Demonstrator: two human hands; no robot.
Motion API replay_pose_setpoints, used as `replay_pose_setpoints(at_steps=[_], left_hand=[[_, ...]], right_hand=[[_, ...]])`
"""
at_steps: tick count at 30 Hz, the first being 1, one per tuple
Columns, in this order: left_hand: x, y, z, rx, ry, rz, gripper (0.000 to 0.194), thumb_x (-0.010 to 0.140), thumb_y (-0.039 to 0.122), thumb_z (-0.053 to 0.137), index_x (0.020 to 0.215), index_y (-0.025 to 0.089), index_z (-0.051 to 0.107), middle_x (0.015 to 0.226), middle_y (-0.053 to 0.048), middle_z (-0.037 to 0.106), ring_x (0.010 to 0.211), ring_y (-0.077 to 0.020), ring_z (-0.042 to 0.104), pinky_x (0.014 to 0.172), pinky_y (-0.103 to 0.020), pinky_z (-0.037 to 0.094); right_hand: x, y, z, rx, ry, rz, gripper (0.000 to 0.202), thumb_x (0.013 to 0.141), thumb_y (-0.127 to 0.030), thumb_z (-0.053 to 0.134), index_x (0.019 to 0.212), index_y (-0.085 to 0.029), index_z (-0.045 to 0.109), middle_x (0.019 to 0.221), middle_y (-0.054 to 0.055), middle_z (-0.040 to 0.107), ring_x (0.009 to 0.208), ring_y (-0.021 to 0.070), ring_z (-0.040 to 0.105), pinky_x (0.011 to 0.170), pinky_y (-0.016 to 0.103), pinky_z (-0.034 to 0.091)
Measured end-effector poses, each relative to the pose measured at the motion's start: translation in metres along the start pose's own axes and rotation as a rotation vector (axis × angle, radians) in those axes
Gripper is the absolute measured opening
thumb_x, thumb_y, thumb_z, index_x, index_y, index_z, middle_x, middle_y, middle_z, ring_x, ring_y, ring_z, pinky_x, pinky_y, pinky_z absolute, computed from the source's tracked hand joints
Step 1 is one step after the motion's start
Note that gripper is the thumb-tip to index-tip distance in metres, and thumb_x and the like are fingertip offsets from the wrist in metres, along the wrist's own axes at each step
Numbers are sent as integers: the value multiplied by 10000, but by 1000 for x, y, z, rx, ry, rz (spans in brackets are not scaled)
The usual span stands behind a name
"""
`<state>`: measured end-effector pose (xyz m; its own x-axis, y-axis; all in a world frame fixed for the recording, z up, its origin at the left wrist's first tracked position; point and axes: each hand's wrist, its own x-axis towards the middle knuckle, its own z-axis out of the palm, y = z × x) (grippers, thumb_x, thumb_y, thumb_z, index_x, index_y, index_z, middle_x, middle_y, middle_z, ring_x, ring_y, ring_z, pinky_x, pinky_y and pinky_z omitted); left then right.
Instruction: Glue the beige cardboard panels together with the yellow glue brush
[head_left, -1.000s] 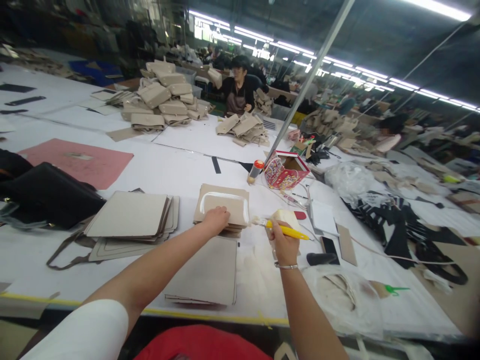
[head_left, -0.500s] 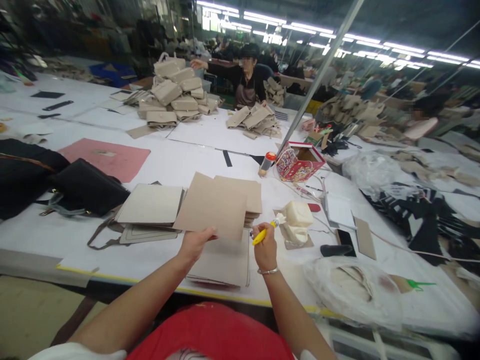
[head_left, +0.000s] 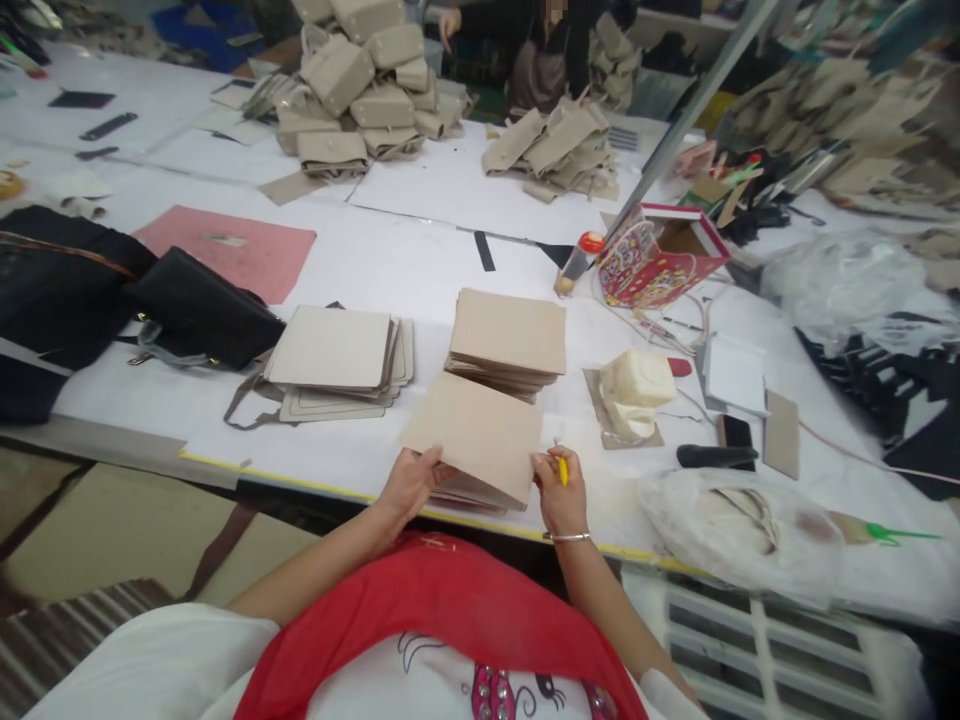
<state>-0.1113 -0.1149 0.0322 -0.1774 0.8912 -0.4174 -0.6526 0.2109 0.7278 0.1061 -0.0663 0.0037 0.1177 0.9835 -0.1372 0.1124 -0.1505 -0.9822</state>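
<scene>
My left hand pinches the lower left edge of a beige rectangular panel, which lies slightly raised over a pile of similar sheets by the table's near edge. At the panel's right edge, my right hand is closed around a yellow-handled brush, its fingertips touching the panel. The brush's bristles cannot be made out. Just behind stands a neat stack of beige panels. Left of it is a pile of pale panels with stitched outlines. A cream-coloured glue container sits on a board to the right.
Black bags and a pink mat lie at left. A red patterned box and a red-capped jar stand beyond. A plastic bag and phone are at right. A person is behind heaped beige bags.
The panel has come down and nearer to me, onto the front pile. My right hand has moved to its right edge, with the brush still in it. My view has tilted downward.
</scene>
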Motion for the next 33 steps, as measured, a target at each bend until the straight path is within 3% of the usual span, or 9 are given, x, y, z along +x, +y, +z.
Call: replay_pose_setpoints(at_steps=[3, 6, 9, 12, 19, 33], left_hand=[[13, 3, -30, 125, 150, 82, 367, 718, 483, 622, 953, 210, 551, 831, 12, 597, 692, -110, 575, 623, -268, 515], [26, 0, -60, 491, 258, 140, 324, 731, 486, 584, 813, 174, 609, 692, 14, 572, 610, -106, 524, 547, -223, 460], [34, -2, -77, 856, 222, 203, 267, 729, 421, 586, 712, 160, 640, 632, 10, 580, 615, -118, 517, 582, -224, 422], [37, -2, -82, 1028, 192, 242, 257, 731, 400, 573, 658, 163, 639, 640, 8, 608, 654, -130, 536, 632, -228, 405], [41, -3, -86, 1027, 210, 182, 283, 704, 422, 583, 599, 161, 599, 565, 25, 574, 579, -120, 505, 581, -224, 375], [52, -5, -92, 1015, 237, 142, 309, 664, 452, 597, 559, 163, 571, 527, 30, 537, 546, -114, 469, 553, -222, 359]], right_hand=[[-4, 12, -8, 16, -35, 23, 394, 704, -427, 641, 946, -220, 410, 748, -26, 598, 619, 119, 558, 600, 275, 483], [-3, 21, -13, -92, -44, -20, 390, 702, -438, 642, 927, -214, 416, 729, -19, 583, 611, 131, 551, 608, 298, 483], [2, 31, -14, -203, -41, -67, 382, 717, -471, 614, 920, -210, 422, 731, -8, 575, 628, 144, 548, 620, 311, 481], [7, 40, -12, -287, -41, -90, 391, 733, -501, 585, 931, -204, 426, 749, 6, 577, 650, 155, 556, 638, 321, 478], [17, 41, -6, -482, 22, -137, 395, 740, -535, 548, 917, -196, 449, 761, 28, 605, 667, 168, 577, 665, 317, 459], [24, 30, 7, -610, 37, -108, 353, 732, -517, 498, 890, -205, 449, 740, 33, 618, 667, 187, 588, 660, 311, 432]])
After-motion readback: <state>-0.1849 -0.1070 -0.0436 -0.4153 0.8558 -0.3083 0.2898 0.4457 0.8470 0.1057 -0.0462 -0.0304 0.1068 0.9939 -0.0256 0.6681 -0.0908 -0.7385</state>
